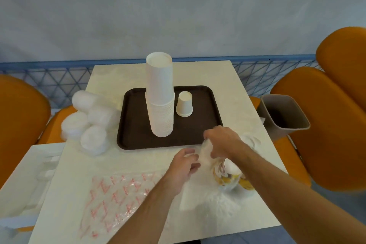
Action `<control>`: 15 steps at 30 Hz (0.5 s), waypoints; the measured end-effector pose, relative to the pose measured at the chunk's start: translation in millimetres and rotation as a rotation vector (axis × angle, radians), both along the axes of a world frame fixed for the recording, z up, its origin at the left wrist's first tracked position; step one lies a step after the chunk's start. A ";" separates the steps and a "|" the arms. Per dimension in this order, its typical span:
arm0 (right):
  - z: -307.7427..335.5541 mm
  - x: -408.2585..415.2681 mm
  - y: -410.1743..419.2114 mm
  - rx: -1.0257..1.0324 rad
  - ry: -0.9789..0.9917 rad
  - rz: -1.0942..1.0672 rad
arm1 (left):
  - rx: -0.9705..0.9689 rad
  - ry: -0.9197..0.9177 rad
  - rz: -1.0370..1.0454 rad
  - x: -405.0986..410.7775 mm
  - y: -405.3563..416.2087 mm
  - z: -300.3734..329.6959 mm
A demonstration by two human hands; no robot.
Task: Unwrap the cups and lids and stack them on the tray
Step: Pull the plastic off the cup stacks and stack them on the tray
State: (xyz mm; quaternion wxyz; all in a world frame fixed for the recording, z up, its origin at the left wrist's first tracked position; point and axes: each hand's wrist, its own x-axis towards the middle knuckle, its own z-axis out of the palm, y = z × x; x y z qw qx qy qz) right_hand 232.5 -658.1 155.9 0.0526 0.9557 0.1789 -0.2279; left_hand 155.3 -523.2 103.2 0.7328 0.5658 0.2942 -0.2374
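A tall stack of white paper cups (pixel 160 97) stands upside down on the dark brown tray (pixel 136 125), with a single upturned small cup (pixel 184 104) beside it on the right. In front of the tray, my right hand (pixel 222 140) grips the top of a clear plastic wrapper (pixel 205 156), and my left hand (pixel 183 166) holds the same wrapper lower down. Under my right forearm lies a wrapped sleeve of yellow-printed cups (pixel 227 174). Several wrapped stacks of white lids (pixel 89 123) are piled left of the tray.
An empty plastic wrapper with red print (pixel 114 200) lies flat near the table's front edge. A grey bin (pixel 283 115) stands off the table's right side. Orange chairs (pixel 326 125) flank the table. A white moulded tray (pixel 25 180) sits lower left.
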 end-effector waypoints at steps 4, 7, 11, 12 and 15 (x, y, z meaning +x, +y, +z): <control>5.9 2.5 -7.5 0.112 0.004 0.023 | -0.140 0.132 0.136 7.5 -10.5 7.3; 18.4 -1.3 -11.0 0.259 -0.023 -0.017 | -0.236 0.200 0.201 8.8 -11.9 10.3; 43.7 -16.4 -14.7 0.525 -0.151 -0.118 | -0.472 0.138 0.355 8.9 -5.1 19.0; 48.5 -22.1 -14.3 0.622 -0.179 -0.170 | -0.530 0.097 0.380 8.8 -2.8 23.1; 50.3 -43.7 -7.8 0.886 -0.249 -0.322 | -0.658 -0.014 0.452 5.4 2.8 43.8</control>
